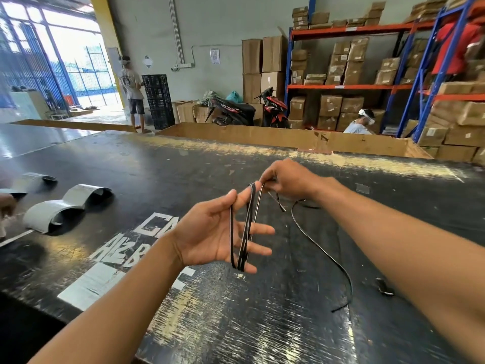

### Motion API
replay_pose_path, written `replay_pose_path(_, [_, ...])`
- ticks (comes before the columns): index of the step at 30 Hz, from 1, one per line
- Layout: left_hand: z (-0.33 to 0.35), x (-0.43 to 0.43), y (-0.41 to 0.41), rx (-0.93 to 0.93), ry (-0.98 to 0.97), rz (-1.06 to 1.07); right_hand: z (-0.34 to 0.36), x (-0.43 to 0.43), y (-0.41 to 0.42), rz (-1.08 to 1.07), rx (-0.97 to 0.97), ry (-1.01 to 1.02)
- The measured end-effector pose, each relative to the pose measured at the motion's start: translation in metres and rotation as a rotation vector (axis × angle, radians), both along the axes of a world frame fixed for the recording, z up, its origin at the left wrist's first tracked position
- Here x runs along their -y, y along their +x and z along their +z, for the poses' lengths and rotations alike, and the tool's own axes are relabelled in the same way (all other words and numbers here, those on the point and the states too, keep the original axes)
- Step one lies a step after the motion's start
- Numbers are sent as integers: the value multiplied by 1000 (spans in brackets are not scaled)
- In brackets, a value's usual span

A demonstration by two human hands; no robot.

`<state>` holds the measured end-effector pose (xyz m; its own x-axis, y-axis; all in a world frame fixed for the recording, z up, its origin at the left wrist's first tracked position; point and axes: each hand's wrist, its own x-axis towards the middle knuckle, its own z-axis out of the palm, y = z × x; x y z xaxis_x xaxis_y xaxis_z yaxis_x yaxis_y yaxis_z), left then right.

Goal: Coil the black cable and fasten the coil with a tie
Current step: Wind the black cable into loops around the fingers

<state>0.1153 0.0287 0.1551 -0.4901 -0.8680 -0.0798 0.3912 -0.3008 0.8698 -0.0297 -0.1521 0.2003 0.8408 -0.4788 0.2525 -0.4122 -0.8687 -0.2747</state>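
Holding its palm up with the fingers spread and almost straight, the left hand (207, 235) carries the black cable (247, 222) as several loops strung from the raised index finger down to the little finger. The right hand (288, 179), just beyond the left index fingertip, has its fingers curled and pinches the cable where it leaves the loops. From that pinch the loose length drops to the dark, scuffed desk (262, 324) below the right forearm and curves back toward the person, its free end lying between the two forearms. A small dark object (384, 288), too blurred to identify, lies on the desk beside the right forearm. Curled grey sheets (52, 214) sit well out to the left of the left hand.
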Motion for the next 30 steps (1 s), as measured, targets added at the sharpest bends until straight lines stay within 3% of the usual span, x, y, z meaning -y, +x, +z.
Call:
replay_pose_path(8, [-23,34,-1,102,134,155,49,-11,8,-62,-65,-240])
replay_pose_path(14, [-18,58,19,35,136,340,59,-31,1,-160,-61,-230])
replay_pose_path(21, [4,73,45,-64,10,463,33,-59,-8,-97,74,77])
replay_pose_path(27, [24,65,54,-99,-72,529,-1,-77,-9,-7,219,594])
replay_pose_path(30, [33,57,57,-118,-92,546,-19,-85,-9,39,176,754])
